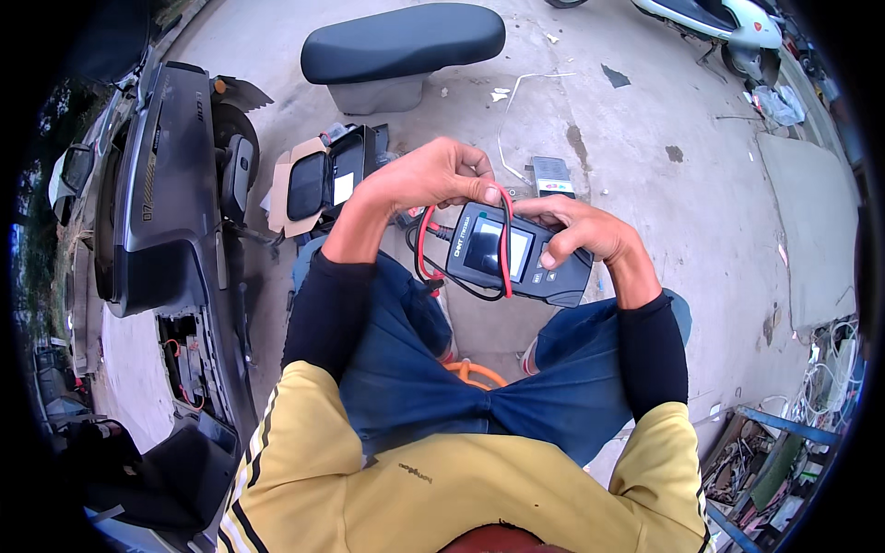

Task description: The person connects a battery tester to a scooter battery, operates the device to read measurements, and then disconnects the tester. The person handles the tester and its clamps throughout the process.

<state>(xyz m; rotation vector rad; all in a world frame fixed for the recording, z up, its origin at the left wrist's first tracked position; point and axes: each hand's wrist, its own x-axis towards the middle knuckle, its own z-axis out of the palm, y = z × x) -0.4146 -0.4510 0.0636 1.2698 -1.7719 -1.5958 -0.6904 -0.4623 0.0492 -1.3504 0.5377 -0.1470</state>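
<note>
A dark grey handheld tester point(573, 278) with a small lit screen and buttons is held out above my knees. My right hand point(588, 230) grips its right side, the thumb lying by the buttons. Closed in a pinch at the tester's upper edge, my left hand point(435, 175) holds the red cable point(506, 253). That cable and a black cable point(463, 285) loop around the tester, crossing its face and hanging at its left end. The cable ends are partly hidden.
A dark scooter point(171, 184) with an opened lower compartment stands at left. A detached black seat point(401, 44) rests ahead. Nearby are an open cardboard box point(279, 198) and a small grey box point(550, 170). At lower right is a crate of scrap point(751, 465).
</note>
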